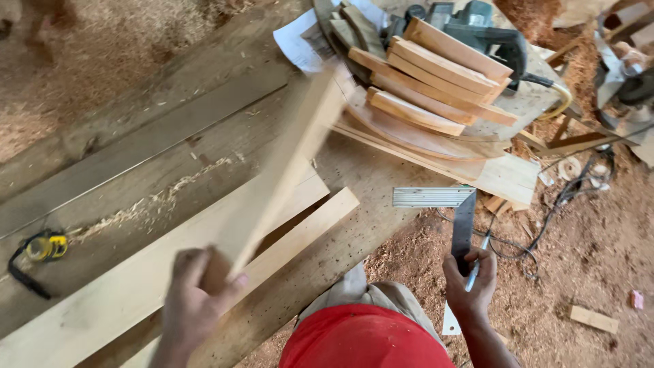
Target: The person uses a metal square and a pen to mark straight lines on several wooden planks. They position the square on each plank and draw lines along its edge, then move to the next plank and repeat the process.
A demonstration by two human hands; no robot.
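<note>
My left hand point(193, 300) grips the near end of a long pale wooden plank point(279, 180), which is motion-blurred and angled up toward the far right. Under it, two lighter boards point(129, 286) lie side by side on the workbench point(150, 146). My right hand point(470, 283) holds the blade of a metal try square point(455, 211) together with a blue-and-white pen point(475, 262), off the right edge of the bench above the sawdust floor.
A stack of short curved wooden pieces point(436, 75) lies at the far end with a dark power tool point(477, 27) behind it. A yellow tape measure point(44, 247) sits at the left. Cables point(565, 197) and offcuts point(594, 319) litter the sawdust-covered floor at right.
</note>
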